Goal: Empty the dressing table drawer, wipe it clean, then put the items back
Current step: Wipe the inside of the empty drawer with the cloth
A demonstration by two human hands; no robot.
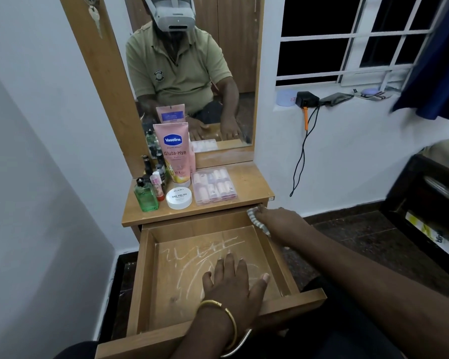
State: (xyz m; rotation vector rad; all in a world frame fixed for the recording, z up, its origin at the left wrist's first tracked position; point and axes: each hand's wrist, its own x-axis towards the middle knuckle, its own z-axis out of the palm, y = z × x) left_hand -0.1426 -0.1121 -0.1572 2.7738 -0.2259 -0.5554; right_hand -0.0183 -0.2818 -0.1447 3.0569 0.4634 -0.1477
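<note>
Right hand (278,218) grips the striped grey cloth (257,221); flat left hand (233,281) steadies the empty, streaked wooden drawer (140,275). Wipe corners thoroughly.

Open empty wooden drawer (283,257), white-streaked bottom

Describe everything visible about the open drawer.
The drawer is a shallow box of light brown wood-look board, pulled fully out below the dressing table top. It holds no items; its floor shows pale smeared streaks. The left hand rests flat on the floor, and the right hand holds a cloth at the back right corner.
</note>
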